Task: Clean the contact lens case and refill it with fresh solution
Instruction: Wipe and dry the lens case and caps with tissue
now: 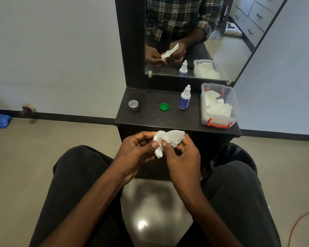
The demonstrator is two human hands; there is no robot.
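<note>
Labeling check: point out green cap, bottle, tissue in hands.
green cap (164, 106), head view, top face
bottle (184, 101), head view, label on body
tissue (169, 138), head view, upper bunched part

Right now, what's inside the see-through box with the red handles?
The clear box holds crumpled white tissues. Anything lying underneath them is covered, so I can't tell.

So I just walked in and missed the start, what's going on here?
A seated person holds a white tissue in both hands, left hand and right hand pinching it, apparently wiping something small hidden inside. On the shelf sit a clear cap, a green cap, a capped solution bottle and a tissue box.
</note>
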